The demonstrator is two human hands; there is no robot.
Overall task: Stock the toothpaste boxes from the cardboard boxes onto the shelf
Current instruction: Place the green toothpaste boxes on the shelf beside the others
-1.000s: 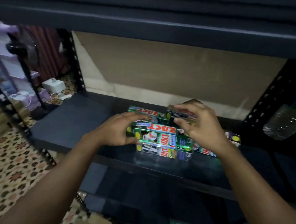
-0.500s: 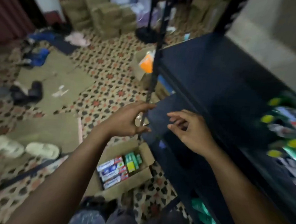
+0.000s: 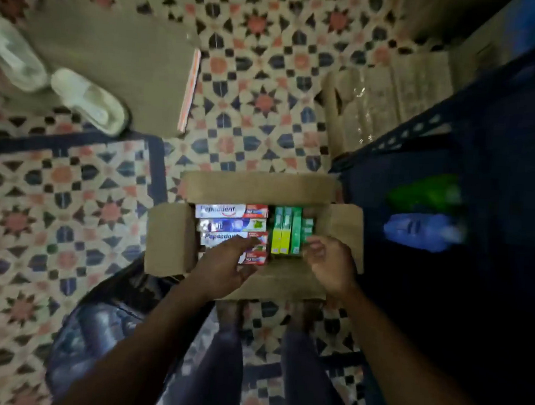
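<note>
An open cardboard box (image 3: 170,237) sits on the patterned floor below me. Inside lie white, blue and red toothpaste boxes (image 3: 228,212) on the left and green and yellow toothpaste boxes (image 3: 286,231) standing on the right. My left hand (image 3: 224,268) reaches over the near white boxes, fingers stretched out above them and holding nothing. My right hand (image 3: 331,265) hovers at the box's right side next to the green boxes, fingers loosely curled and empty. The dark shelf (image 3: 498,153) stands at the right.
Pale sandals (image 3: 87,100) and a flat sheet of cardboard (image 3: 127,62) lie on the floor at the upper left. Another carton (image 3: 388,97) sits beside the shelf post. Green and blue items (image 3: 422,211) rest low on the shelf. My legs are below the box.
My view swung from the shelf's stacked toothpaste boxes down to the floor. Both hands left the shelf and dropped to the open cardboard box.
</note>
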